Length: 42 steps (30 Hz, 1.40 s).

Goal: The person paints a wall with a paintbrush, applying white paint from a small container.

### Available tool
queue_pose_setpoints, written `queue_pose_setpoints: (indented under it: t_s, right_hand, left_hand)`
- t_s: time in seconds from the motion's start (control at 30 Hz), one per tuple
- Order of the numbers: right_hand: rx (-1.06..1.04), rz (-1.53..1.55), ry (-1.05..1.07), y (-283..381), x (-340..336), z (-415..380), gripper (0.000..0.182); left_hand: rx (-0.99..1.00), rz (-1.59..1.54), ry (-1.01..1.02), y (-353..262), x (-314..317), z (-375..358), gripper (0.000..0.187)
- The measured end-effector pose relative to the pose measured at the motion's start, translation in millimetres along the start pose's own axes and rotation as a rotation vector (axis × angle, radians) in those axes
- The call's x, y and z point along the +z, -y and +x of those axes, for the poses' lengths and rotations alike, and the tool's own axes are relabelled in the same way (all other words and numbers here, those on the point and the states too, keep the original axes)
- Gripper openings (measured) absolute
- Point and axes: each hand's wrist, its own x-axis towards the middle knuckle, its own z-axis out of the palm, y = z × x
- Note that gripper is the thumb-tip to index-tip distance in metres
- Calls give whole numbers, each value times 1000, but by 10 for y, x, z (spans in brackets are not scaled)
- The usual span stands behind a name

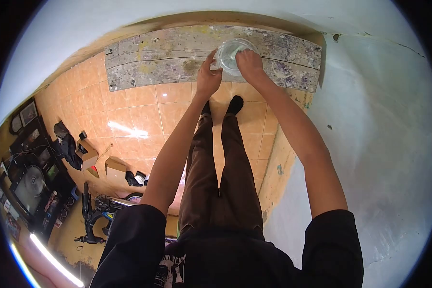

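Observation:
A clear round container (224, 66) stands on a worn, paint-spattered wooden bench (168, 53). My left hand (209, 77) is at the container's left side, its fingers spread and the fingertips touching the wall. Over the right part of the opening is my right hand (249, 63), with its fingers closed and pointing into the container. Something pale and whitish shows inside, beside the right fingers. What those fingers hold, if anything, is too small to make out.
Orange floor tiles (129, 108) lie below the bench, with my feet on them. A pale wall (360, 120) rises on the right. Cardboard boxes (115, 169), a small bicycle (97, 216) and a dark cabinet (43, 168) with a fan are at the left.

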Motion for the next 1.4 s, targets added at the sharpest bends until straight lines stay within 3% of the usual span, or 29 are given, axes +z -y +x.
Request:
queue_pose_setpoints:
  t_s: [0.07,0.17,0.37,0.57,0.77,0.97,1.17,1.27,1.4]
  right_hand:
    - [-10,57,-89,11,87,-8,14]
    - [-56,28,81,48,11,-73,15]
    - [95,86,-122,41,150,44,17]
    - [-12,63,54,36,-25,-48,16]
    - [21,140,-140,-48,158,23,15]
    - [-68,73,20,-55,22,-58,14]
    - [26,57,-130,4,123,10,16]
    - [-38,172,-85,18,107,-67,16]
    - [33,148,4,-25,-38,28,17]
  left_hand:
    - [18,-13,-1,-24,0,-4,71]
    - [113,-14,35,67,6,21,73]
    - [51,52,81,-54,-26,-24,74]
    - [31,39,70,-89,-21,-41,74]
    - [22,36,109,-91,-48,-13,73]
    - [30,43,111,-30,-47,-13,73]
    - [22,58,99,-85,-40,-14,73]
    - [11,65,109,-119,-52,-16,73]
    - [-5,45,111,-109,-45,-23,73]
